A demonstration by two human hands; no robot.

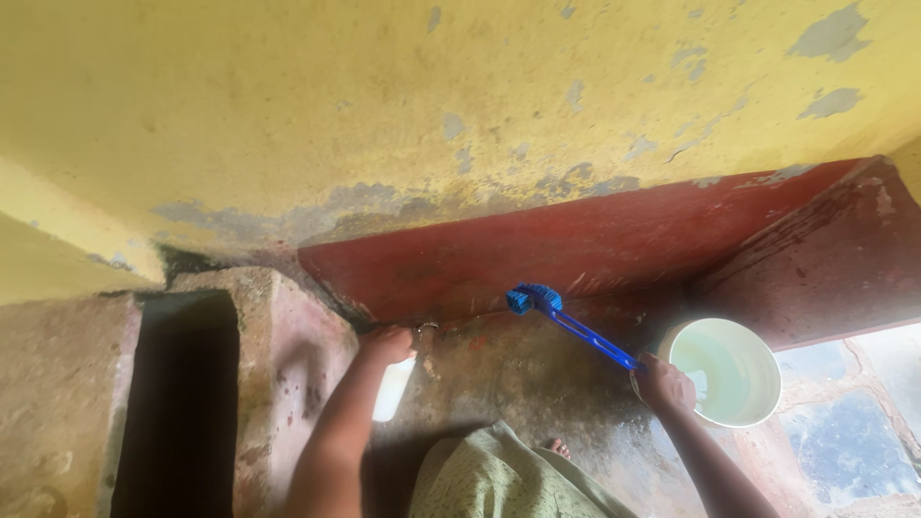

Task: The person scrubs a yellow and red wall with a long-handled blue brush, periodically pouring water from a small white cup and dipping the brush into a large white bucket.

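Observation:
My right hand (pixel 664 386) grips the handle of a blue long-handled brush (pixel 566 324), whose bristled head rests at the foot of the red-painted wall band (pixel 576 240). My left hand (pixel 387 343) holds a white bottle (pixel 393 388) upside down, its top end near the wet floor by the corner of the wall. A white bucket (pixel 734 372) with some pale water stands right beside my right hand.
A peeling yellow wall (pixel 384 105) rises above the red band. A stone block with a dark gap (pixel 177 403) stands at the left. The wet concrete floor (pixel 518 384) lies between my arms; my green skirt (pixel 499 475) and a bare toe (pixel 554 447) show below.

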